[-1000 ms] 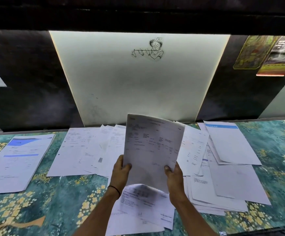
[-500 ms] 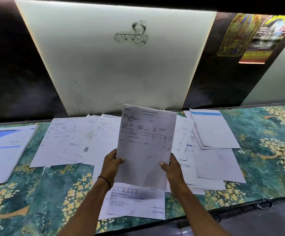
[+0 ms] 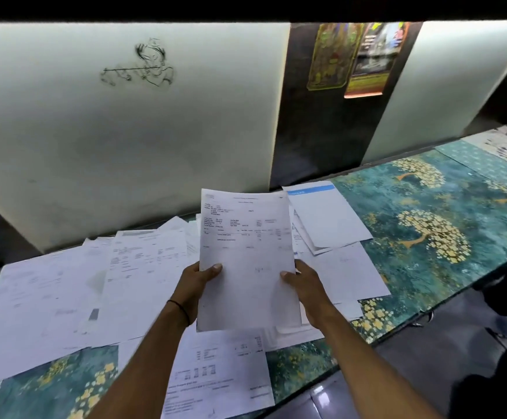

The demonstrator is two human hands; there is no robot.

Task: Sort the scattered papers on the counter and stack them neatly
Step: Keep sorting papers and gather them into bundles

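The left hand (image 3: pixel 196 287) and the right hand (image 3: pixel 308 293) each pinch a side edge of the printed sheet (image 3: pixel 246 255), thumbs in front. It is best to read its heading first, then lay it square on a matching pile. Both forearms reach in from 6 o'clock and hold the sheet upright over the table (image 3: pixel 433 267). Loose papers (image 3: pixel 64 297) lie at 9 o'clock.

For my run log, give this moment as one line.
left hand: grips sheet | right hand: grips sheet | sheet: raised above counter | papers: scattered, unstacked
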